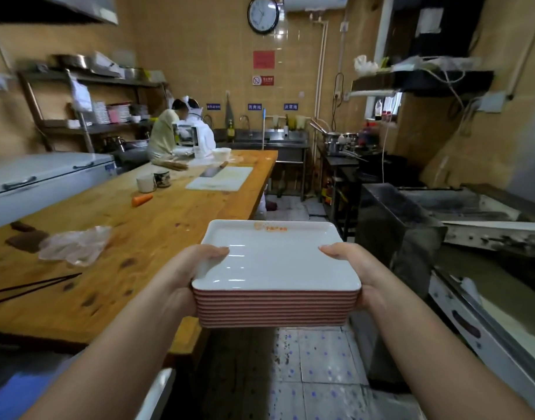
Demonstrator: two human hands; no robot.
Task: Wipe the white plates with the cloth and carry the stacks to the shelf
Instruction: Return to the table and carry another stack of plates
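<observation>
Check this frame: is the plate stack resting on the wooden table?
No, both hands hold the plate stack in the air beside the wooden table.

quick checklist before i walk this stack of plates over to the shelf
1. Grip: left hand and right hand each hold a short side of the stack of plates, thumbs on the top rim: ok.
2. Stack aligned, edges flush: ok.
3. Stack level: roughly, tilt hard to judge: cannot tell.
4. Top plate wiped: looks glossy and clean: ok.
5. Aisle floor between the wooden table and the steel counter: no obstacle visible: ok.
6. Space free on the shelf: crowded and blurred: cannot tell.
</observation>
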